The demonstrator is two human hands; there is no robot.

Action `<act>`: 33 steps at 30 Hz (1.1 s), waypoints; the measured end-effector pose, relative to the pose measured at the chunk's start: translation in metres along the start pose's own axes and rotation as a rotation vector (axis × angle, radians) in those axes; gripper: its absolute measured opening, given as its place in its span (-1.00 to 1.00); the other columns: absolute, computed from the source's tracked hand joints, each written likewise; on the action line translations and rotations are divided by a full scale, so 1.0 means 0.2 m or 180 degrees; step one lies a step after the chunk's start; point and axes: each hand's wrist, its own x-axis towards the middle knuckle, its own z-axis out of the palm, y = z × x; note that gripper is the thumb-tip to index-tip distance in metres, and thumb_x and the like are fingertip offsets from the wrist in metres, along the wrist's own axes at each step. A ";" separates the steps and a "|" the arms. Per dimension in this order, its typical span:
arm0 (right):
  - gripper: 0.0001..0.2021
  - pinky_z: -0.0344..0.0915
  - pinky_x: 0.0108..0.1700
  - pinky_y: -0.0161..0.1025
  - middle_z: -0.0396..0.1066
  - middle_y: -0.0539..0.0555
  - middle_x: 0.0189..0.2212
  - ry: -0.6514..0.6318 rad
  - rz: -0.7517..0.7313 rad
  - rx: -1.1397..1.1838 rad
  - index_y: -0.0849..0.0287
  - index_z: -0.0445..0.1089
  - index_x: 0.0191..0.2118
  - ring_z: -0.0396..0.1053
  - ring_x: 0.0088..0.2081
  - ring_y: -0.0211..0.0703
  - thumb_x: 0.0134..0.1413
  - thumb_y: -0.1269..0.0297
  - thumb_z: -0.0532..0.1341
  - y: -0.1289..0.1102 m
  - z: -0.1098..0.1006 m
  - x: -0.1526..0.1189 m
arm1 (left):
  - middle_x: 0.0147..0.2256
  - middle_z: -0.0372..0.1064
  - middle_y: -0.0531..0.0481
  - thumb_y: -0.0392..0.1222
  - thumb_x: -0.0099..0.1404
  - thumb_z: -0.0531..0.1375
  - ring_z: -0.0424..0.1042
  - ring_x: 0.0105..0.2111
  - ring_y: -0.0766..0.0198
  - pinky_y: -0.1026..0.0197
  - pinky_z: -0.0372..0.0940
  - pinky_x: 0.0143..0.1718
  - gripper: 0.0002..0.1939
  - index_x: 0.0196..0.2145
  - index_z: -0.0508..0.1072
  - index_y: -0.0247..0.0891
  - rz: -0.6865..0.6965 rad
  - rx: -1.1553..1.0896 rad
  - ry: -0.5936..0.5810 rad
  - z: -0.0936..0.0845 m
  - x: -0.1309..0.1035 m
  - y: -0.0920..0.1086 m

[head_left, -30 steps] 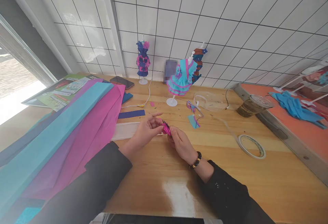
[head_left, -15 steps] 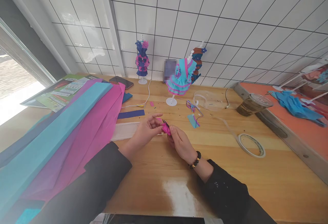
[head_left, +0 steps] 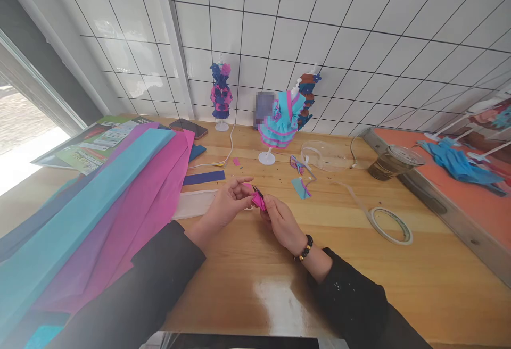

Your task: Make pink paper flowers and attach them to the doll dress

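Observation:
My left hand (head_left: pixel 230 204) pinches a small folded piece of bright pink crepe paper (head_left: pixel 259 201) between thumb and fingertips. From the other side, my right hand (head_left: pixel 282 222) closes on a small black tool with two thin points (head_left: pixel 257 192); its rear end is hidden in the hand, so its kind is unclear. The points lie against the pink paper. Under and behind my left hand is a white strip (head_left: pixel 194 204) on the wooden table (head_left: pixel 231 296).
Coloured crepe paper sheets (head_left: pixel 131 179) cover the left side. At the back stand a blue-pink doll dress (head_left: pixel 221 93) and a turquoise dress (head_left: pixel 281 125) on stands. On the right are a tape roll (head_left: pixel 408 232), a lidded cup (head_left: pixel 393 164) and an orange surface (head_left: pixel 447 179). Paper scraps (head_left: pixel 300 188) lie ahead.

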 end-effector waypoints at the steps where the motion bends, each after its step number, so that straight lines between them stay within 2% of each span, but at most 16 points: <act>1: -0.61 -0.08 -0.62 -0.36 -0.05 -0.09 -0.62 -0.0006 0.0008 -0.0002 0.15 0.10 -0.47 -0.11 -0.61 -0.34 0.20 -0.03 -0.14 0.00 0.00 0.00 | -0.45 0.37 0.07 -0.21 0.02 0.30 0.35 -0.48 0.40 0.29 0.26 -0.36 -0.48 -0.06 0.24 -0.33 0.0007 -0.0008 -0.0006 0.00 0.00 0.00; 17: -0.63 -0.08 -0.61 -0.37 -0.05 -0.10 -0.63 0.0023 -0.0021 -0.0098 0.14 0.07 -0.49 -0.11 -0.61 -0.34 0.21 0.00 -0.15 0.01 -0.01 0.00 | -0.46 0.36 0.07 -0.20 0.00 0.30 0.35 -0.48 0.39 0.28 0.25 -0.39 -0.48 -0.08 0.27 -0.33 -0.0034 0.0016 0.0025 0.00 0.00 0.01; 33: -0.64 -0.09 -0.61 -0.38 -0.04 -0.09 -0.61 -0.0014 -0.0023 -0.0091 0.15 0.09 -0.46 -0.10 -0.59 -0.35 0.22 0.02 -0.14 0.03 -0.01 0.00 | -0.43 0.39 0.02 -0.21 0.00 0.30 0.41 -0.40 0.33 0.24 0.29 -0.31 -0.47 -0.06 0.28 -0.32 -0.0049 0.0050 -0.0082 -0.01 0.00 0.00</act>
